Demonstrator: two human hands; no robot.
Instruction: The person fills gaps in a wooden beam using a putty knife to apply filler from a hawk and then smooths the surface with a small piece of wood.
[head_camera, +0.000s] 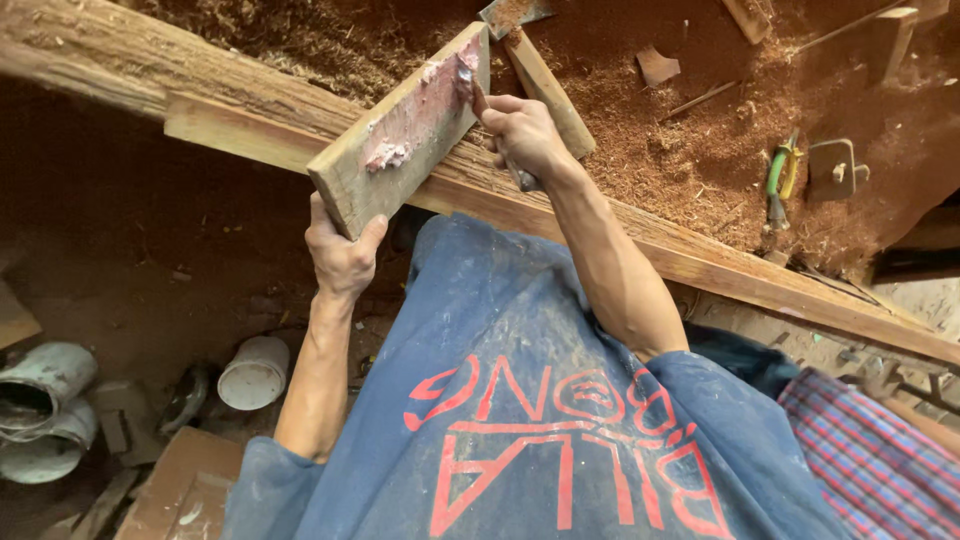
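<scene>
No packages, labels, signs or screens in view.

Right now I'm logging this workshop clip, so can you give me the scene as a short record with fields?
left hand: grips the near end of a wooden board
right hand: holds a small tool against the board's far end; its blade is hard to make out
board: tilted, smeared with pinkish paste
support: long wooden beam under the board
bench: sawdust, green-handled pliers
floor: white bucket, grey pots
</scene>
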